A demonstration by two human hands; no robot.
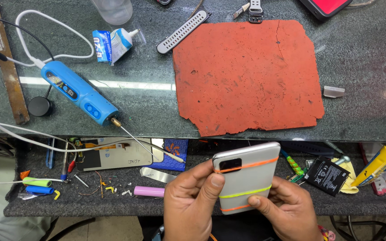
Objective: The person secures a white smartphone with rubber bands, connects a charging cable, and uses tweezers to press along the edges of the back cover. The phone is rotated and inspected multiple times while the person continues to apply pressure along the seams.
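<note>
Both hands held a white slab-shaped smartphone (pixel 245 177), back side up, bound by two orange rubber bands and one yellow-green band, just below the near edge of the ragged orange-red rubber work mat (pixel 246 76) that lay on the dark glass bench top (pixel 362 49). The left hand (pixel 192 205) gripped the phone's left edge, fingers curled behind it and the thumb pressed flat beside the dark camera window. The right hand (pixel 287 209) cupped the lower right corner, its thumb tip resting on the lowest orange band. Left of the mat lay a blue cylindrical rotary tool (pixel 79 93) with a white cable, its thin bit pointing toward the phone, and a small white-and-blue glue tube (pixel 115 43) above it. Above the mat's upper left corner sat a grey perforated watch strap (pixel 183 31). Below the mat's right corner lay a flat black phone battery (pixel 326 175), just beside the right hand, and a yellow tube (pixel 378 165) farther right.
</note>
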